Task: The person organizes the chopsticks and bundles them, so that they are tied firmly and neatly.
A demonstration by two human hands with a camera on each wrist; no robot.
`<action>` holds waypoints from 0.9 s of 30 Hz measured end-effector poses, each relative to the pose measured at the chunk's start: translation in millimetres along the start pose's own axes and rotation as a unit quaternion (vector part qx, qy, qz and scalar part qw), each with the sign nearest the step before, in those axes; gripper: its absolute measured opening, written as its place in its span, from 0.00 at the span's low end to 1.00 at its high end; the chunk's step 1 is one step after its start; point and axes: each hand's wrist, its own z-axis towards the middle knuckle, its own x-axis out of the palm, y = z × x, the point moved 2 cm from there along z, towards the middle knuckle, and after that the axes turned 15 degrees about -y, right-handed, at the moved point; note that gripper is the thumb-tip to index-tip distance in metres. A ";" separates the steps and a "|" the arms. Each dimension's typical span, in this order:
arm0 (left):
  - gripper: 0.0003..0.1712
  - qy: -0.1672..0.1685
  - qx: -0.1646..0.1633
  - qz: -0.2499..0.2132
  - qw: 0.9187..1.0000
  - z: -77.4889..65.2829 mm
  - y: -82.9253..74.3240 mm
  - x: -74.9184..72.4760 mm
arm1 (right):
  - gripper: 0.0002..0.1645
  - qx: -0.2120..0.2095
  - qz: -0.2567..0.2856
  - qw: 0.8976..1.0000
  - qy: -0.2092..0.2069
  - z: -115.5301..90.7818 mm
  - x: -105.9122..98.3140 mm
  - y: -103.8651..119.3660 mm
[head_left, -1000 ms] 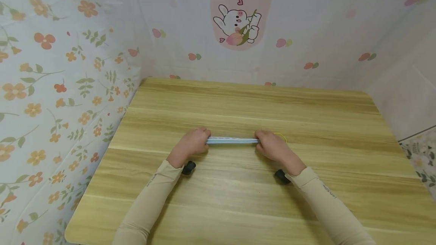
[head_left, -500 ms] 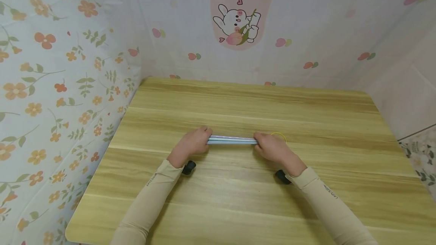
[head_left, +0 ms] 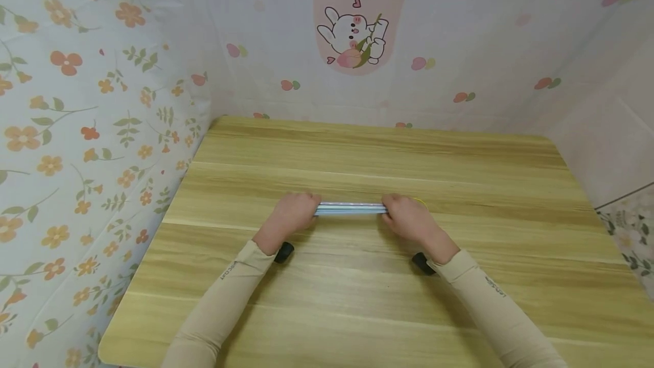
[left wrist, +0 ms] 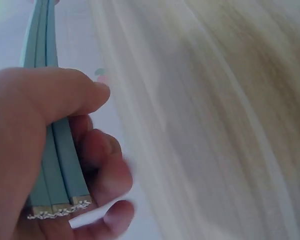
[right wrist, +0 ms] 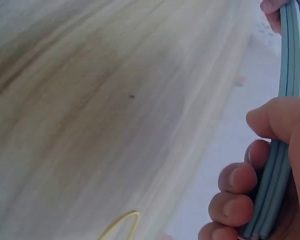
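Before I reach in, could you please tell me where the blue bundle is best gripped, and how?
I'd pinch the blue bundle at its exposed middle, probably from above: it is long and narrow, and the left hand and right hand grip it near its ends.

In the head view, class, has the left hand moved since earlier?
Yes, slightly: the left hand has shifted right against the wood-grain tabletop, toward the right hand.
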 end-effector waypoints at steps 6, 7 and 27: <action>0.13 -0.041 0.030 0.015 0.999 1.2 0.5 -3.7 | 0.14 -0.001 -0.014 1.000 -0.007 3.2 -3.7 4.1; 0.11 -0.040 0.032 0.011 0.999 1.4 0.5 -4.6 | 0.15 0.002 -0.015 1.000 -0.007 3.6 -4.3 4.6; 0.22 -0.024 -0.003 -0.020 1.000 4.4 -5.9 -8.6 | 0.22 0.039 -0.075 0.995 -0.046 7.1 -8.3 9.9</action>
